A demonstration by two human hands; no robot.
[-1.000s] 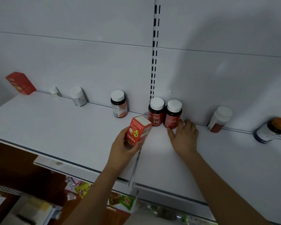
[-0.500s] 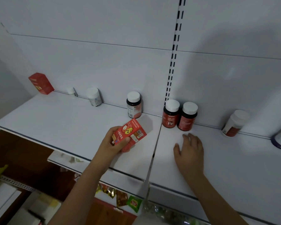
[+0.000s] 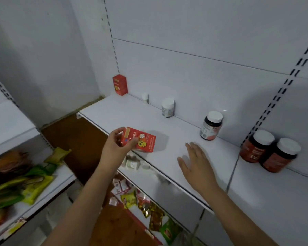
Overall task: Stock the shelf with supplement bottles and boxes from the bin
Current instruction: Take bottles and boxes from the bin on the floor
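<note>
Since half a second ago the view has swung left; the left hand point(image 3: 116, 146) has carried the red box point(image 3: 140, 140) further left along the shelf front, away from the pair of red bottles, and the right hand point(image 3: 196, 164) has drawn back from them too.

Left hand grips the red box, thumb on its near face, fingers curled round the far end. Box lies tilted on its side, over the front edge of the white shelf point(image 3: 167, 139); can't tell if it touches the shelf. Right hand is released, fingers straight and spread, palm down just over or on the shelf, holding nothing.

Outward along the back wall: dark bottle with white cap point(image 3: 211, 126) upright, nearest beyond the right hand. Further right two red bottles point(image 3: 268, 151) with white caps, touching each other, one marked "Fe". Leftward a white bottle point(image 3: 167, 107), then a small white bottle point(image 3: 145, 98), then a second red box point(image 3: 120, 85) upright in the far left corner. All well apart from the held box; shelf surface between the hands and the back row is bare.

Below the shelf, snack packets point(image 3: 149, 206) on a lower shelf, blurred. Left, green and yellow bags point(image 3: 25, 181) on a side shelf, blurred.
</note>
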